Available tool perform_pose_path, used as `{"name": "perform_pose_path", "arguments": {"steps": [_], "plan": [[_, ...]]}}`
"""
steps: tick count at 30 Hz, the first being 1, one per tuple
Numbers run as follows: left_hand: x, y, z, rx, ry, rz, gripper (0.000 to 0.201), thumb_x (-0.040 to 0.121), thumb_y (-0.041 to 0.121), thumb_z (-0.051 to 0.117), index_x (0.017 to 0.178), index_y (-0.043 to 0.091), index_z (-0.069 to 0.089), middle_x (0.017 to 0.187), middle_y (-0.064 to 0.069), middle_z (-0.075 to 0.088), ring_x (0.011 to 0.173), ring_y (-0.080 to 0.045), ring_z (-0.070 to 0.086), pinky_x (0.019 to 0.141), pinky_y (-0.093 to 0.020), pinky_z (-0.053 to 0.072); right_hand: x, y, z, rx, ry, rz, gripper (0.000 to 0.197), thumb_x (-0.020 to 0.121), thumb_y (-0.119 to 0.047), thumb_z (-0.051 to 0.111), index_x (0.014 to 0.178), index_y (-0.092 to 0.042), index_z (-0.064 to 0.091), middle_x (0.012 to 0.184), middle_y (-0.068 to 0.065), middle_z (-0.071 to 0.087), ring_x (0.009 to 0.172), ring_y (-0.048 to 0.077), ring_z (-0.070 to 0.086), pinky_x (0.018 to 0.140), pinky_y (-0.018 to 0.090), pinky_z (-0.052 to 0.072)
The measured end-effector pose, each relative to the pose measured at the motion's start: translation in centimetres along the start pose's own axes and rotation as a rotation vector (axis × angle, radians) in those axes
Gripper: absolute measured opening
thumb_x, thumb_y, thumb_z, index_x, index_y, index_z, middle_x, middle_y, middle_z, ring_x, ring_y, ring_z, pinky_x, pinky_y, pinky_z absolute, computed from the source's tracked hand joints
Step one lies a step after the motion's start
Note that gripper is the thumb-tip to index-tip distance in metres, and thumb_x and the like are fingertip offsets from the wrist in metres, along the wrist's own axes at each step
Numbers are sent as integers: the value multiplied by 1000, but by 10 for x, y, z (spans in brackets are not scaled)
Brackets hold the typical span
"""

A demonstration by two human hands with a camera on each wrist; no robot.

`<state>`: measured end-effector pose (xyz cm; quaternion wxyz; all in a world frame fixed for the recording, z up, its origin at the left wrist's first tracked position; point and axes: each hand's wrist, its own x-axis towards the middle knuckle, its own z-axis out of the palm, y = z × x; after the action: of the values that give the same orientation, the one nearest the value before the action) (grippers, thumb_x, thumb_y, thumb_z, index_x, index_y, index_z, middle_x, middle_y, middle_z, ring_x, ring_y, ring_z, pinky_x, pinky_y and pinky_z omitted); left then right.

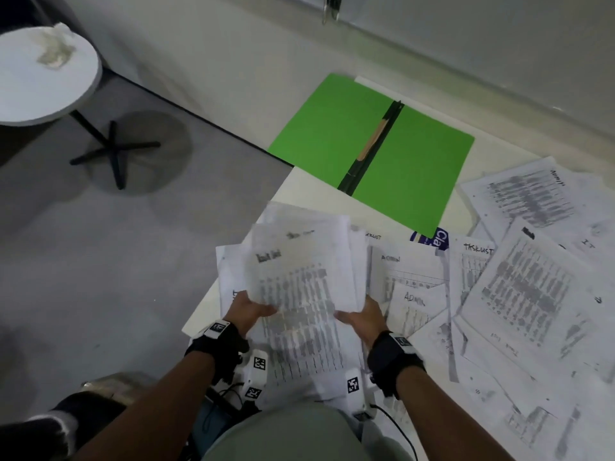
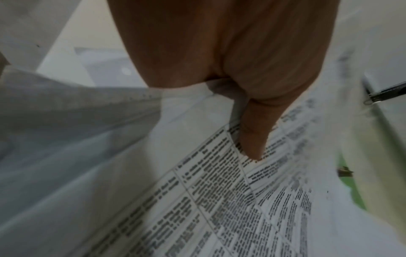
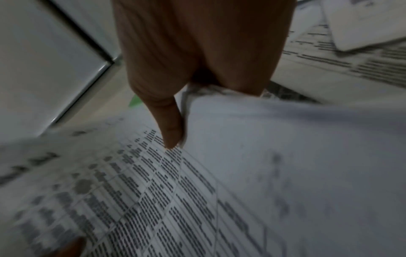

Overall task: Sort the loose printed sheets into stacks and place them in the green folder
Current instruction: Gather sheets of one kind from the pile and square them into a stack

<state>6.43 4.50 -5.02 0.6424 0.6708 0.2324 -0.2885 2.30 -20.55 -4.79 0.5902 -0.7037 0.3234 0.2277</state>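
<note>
Both hands hold a bundle of printed sheets [image 1: 301, 281] above the table's near left corner. My left hand [image 1: 251, 309] grips its left edge, thumb on top of the printed table [image 2: 219, 182]. My right hand [image 1: 361, 319] grips the right edge, thumb lying on the top sheet [image 3: 153, 191], fingers hidden beneath. The green folder [image 1: 376, 151] lies open and flat at the far side of the table, a dark spine down its middle. Loose printed sheets [image 1: 529, 287] are scattered over the table's right half, some marked "ADMIN" or "TASKLIST".
A small round white table [image 1: 43, 78] on a black cross foot stands on the grey floor at left. A white wall runs behind the folder. A blue-and-white item [image 1: 436, 239] peeks from under the folder's near corner. The table edge [image 1: 233, 261] falls off at left.
</note>
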Motion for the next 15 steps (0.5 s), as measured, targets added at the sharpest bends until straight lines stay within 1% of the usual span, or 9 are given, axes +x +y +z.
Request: {"name": "perform_pose_path", "arguments": {"steps": [1,3,5,6,8,10,12,13,15], "plan": [[-4,5,0,24,-20,12,35,68,-13,75,86,18,71,82,9,74,104,-31,64,95,-45,49,-1,2,1,39,-13,7,51,75,-1,79,120,-11,59,114,9,68,109,26,64,92,31,49],[-11,15,19,127,-110,58,31,67,-7,75,85,18,72,81,6,74,98,-28,64,90,-41,51,-10,5,-15,150,45,4,45,73,1,80,113,-9,63,103,6,70,98,24,65,89,30,47],[-19,21,36,268,-209,169,20,69,4,75,89,6,73,83,-4,70,88,-20,62,81,-35,50,-10,14,-32,266,98,-16,53,65,-2,86,113,-5,64,97,4,71,93,24,66,89,32,49],[-21,24,39,351,-250,238,21,72,9,73,92,3,72,84,-4,67,81,-15,59,75,-28,49,-8,15,-35,304,106,-13,61,57,-8,91,112,-2,65,95,5,73,89,24,69,85,32,53],[-31,28,45,482,-307,354,18,83,7,65,99,7,73,84,-3,66,72,-8,55,64,-20,44,-4,17,-37,313,93,1,73,45,-16,94,110,5,67,85,3,76,76,20,73,69,30,59],[-38,28,50,541,-336,426,22,88,5,58,102,15,72,87,-6,68,70,-9,54,61,-22,40,-2,17,-40,302,83,-4,81,37,-24,96,106,7,68,77,2,76,67,17,73,60,25,59],[-40,27,49,564,-340,437,22,89,5,56,100,17,71,84,-5,68,69,-10,54,59,-23,40,-1,15,-43,280,60,-17,103,13,-42,97,101,5,70,80,6,77,70,19,73,62,24,59],[-41,27,47,539,-340,430,19,88,4,56,95,14,70,81,-5,66,68,-10,53,59,-24,40,-1,14,-44,277,52,-27,111,8,-45,96,103,4,70,86,10,76,76,23,73,63,25,59],[-39,29,42,496,-312,421,9,85,5,60,89,7,68,81,-10,66,70,-11,54,63,-30,46,-5,8,-42,264,43,-48,119,10,-46,97,115,2,65,101,15,73,90,29,71,67,27,59]]}}
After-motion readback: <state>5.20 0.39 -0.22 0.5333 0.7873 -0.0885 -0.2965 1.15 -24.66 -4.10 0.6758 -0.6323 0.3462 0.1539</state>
